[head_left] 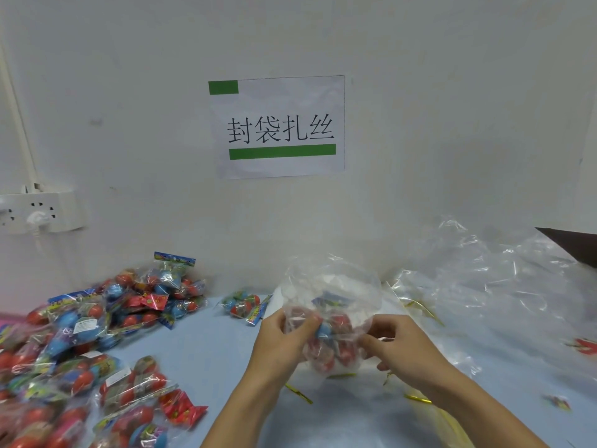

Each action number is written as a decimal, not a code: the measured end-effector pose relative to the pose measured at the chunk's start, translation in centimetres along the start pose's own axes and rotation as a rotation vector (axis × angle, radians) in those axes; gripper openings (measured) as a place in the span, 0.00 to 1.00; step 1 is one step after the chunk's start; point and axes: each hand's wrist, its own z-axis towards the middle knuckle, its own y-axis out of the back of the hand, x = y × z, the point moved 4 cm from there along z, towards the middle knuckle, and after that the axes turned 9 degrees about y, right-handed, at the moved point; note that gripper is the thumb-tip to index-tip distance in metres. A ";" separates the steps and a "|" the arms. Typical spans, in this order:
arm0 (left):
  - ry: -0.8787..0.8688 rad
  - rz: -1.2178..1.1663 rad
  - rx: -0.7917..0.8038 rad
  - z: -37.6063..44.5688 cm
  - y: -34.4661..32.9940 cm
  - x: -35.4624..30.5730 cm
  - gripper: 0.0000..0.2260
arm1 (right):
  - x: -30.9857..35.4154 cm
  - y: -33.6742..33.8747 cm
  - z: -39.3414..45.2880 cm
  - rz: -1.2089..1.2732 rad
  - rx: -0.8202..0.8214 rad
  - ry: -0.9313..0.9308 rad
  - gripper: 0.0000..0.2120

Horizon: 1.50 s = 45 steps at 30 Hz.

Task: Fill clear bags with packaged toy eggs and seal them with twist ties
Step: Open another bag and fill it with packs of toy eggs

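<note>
The left hand (284,337) and right hand (397,344) are gripping a clear bag (332,299) between them, fingers curled into its sides, just above the pale blue table (206,360). A packaged toy egg set (332,331), apparently red and blue, is sitting inside. Gold twist ties (298,393) are lying below the hands.

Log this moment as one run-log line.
stage: filling | left hand: grips bag | right hand: grips bag | bag: eggs inside, untied | ties: on table
</note>
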 end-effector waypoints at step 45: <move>-0.168 0.187 0.035 -1.6 -1.5 -0.6 0.18 | 7.6 3.5 -1.9 -0.058 -0.854 0.461 0.09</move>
